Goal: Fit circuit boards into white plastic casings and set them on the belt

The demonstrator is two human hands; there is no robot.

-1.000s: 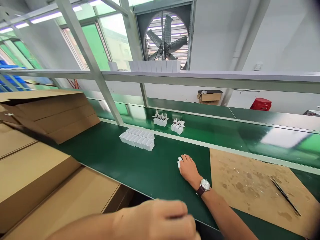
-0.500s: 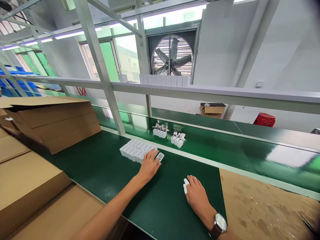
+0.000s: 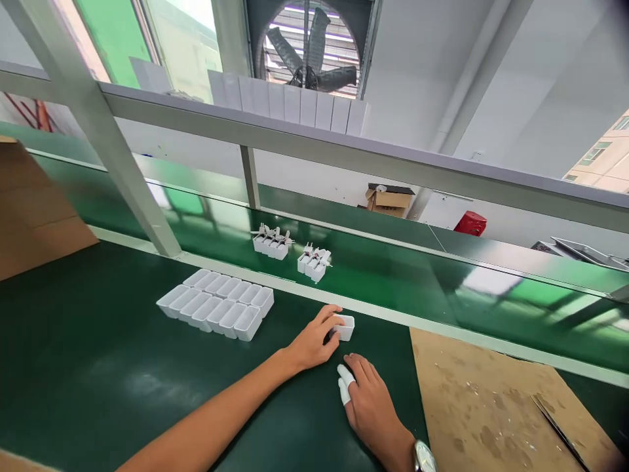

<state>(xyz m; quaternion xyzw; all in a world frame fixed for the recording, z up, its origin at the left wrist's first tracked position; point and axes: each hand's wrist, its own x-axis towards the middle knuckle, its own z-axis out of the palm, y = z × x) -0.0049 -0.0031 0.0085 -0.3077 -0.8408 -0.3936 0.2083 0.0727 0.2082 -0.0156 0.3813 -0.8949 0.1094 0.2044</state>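
Observation:
My left hand [image 3: 314, 337] grips a small white open-topped box [image 3: 346, 328] between thumb and fingers, low over the green mat. My right hand [image 3: 366, 396] rests just below and to the right, palm down, with white covers on two digits and nothing seen in it. To the left stand two rows of white open boxes [image 3: 213, 303], pressed together. On the green belt beyond sit two groups of filled white boxes, one on the left [image 3: 271, 244] and one on the right [image 3: 313, 263], with white parts sticking out of their tops.
A stained brown board [image 3: 481, 400] lies at the right with tweezers [image 3: 559, 429] on it. A cardboard box [image 3: 39, 210] stands at the far left. A metal post [image 3: 118, 164] and a long shelf rail [image 3: 295, 141] cross in front of the belt.
My left hand has moved right, away from the rows, with one white box in it. My right hand has come closer to it. The view has turned and moved nearer.

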